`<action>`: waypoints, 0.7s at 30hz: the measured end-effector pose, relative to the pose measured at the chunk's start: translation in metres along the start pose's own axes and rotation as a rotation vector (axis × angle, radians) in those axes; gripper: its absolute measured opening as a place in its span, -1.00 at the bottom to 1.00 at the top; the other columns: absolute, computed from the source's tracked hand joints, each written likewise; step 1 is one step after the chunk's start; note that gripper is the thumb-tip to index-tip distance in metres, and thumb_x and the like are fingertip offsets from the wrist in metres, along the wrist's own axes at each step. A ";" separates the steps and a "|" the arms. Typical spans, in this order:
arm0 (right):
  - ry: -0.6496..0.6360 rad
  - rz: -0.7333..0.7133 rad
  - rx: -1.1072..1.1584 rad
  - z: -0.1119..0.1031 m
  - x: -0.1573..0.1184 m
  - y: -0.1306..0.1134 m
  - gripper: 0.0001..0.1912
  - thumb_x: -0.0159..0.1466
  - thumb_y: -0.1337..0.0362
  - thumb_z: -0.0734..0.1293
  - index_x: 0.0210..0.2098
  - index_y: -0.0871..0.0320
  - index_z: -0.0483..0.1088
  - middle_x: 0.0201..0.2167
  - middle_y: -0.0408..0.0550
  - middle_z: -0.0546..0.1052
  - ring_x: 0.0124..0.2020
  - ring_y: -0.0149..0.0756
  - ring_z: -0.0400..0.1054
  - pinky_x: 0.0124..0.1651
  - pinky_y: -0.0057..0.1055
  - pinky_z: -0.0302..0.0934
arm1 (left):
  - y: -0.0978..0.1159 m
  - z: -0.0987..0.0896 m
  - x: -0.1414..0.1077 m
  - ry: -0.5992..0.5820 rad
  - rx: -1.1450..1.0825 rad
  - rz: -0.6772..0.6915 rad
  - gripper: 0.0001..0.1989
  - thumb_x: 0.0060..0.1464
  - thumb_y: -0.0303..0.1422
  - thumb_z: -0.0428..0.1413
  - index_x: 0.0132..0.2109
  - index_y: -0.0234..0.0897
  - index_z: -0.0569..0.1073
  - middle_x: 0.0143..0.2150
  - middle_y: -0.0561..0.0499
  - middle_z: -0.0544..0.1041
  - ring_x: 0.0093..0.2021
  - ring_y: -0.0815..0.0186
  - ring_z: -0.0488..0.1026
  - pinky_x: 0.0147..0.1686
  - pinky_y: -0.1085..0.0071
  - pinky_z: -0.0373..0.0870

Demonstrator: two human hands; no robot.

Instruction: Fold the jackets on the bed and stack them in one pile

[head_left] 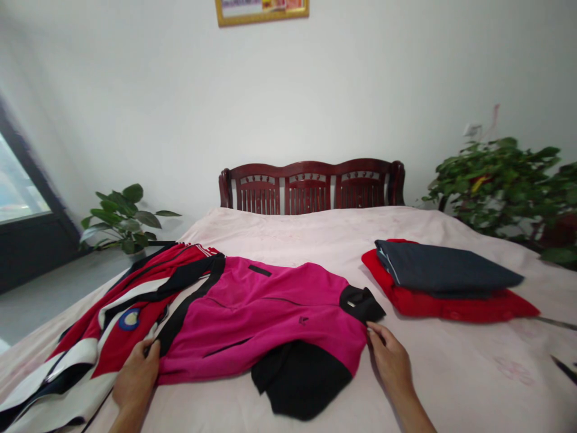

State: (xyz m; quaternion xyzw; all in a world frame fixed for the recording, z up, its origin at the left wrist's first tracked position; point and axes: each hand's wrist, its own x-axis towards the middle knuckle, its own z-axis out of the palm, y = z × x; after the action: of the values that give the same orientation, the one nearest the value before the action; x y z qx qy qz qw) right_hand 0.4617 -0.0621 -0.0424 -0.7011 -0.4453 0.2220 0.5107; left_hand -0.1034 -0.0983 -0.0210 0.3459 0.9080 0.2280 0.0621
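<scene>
A magenta jacket [279,300] with black collar, hem and sleeve lies spread sideways on the pale pink bedsheet [451,373]. Its collar points right and its hem left. At the near hem corner, my left hand [137,373] pinches the jacket. My right hand [390,361] holds the fabric at the shoulder beside the collar, thumb and fingers pressed together. The near black sleeve is bunched on the bed between my hands. Left of the hem, and partly beneath it, lie red, white and navy garments [117,343].
Folded red clothing [473,307] with a dark blue folded garment [451,270] on top rests at the right. Behind the bed stands a carved wooden headboard [311,189]. Potted plants [124,219] flank the bed on both sides. Dark thin objects lie at the right edge.
</scene>
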 end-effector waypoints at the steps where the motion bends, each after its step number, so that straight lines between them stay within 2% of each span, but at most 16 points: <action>1: -0.001 -0.001 0.004 0.000 0.000 0.000 -0.44 0.10 -0.11 0.22 -0.11 0.11 0.53 -0.05 0.05 0.60 0.04 0.01 0.43 0.12 -0.15 0.23 | 0.000 0.000 0.000 0.000 -0.001 0.000 -0.42 0.24 -0.01 -0.23 0.16 -0.22 0.40 0.07 -0.26 0.55 -0.03 -0.10 0.54 -0.13 0.14 0.42; 11: 0.017 -0.013 0.000 -0.001 -0.001 -0.002 -0.45 0.09 -0.11 0.23 -0.13 0.11 0.55 -0.07 0.06 0.61 0.02 0.02 0.44 0.08 -0.16 0.26 | 0.002 -0.002 -0.002 -0.011 -0.012 -0.006 -0.41 0.23 0.01 -0.23 0.17 -0.22 0.39 0.09 -0.28 0.54 0.00 -0.12 0.53 -0.09 0.12 0.41; 21: -0.005 -0.003 0.009 -0.002 -0.002 -0.002 -0.44 0.10 -0.10 0.23 -0.11 0.13 0.54 -0.04 0.06 0.60 0.04 0.01 0.43 0.13 -0.13 0.23 | 0.000 0.000 0.001 -0.003 -0.006 -0.002 -0.40 0.22 0.02 -0.23 0.16 -0.22 0.40 0.07 -0.28 0.55 -0.04 -0.12 0.54 -0.15 0.12 0.42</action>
State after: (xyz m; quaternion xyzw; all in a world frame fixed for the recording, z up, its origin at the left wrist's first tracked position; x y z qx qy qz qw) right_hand 0.4613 -0.0641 -0.0400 -0.6977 -0.4467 0.2250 0.5130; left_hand -0.1045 -0.0976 -0.0211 0.3451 0.9076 0.2301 0.0646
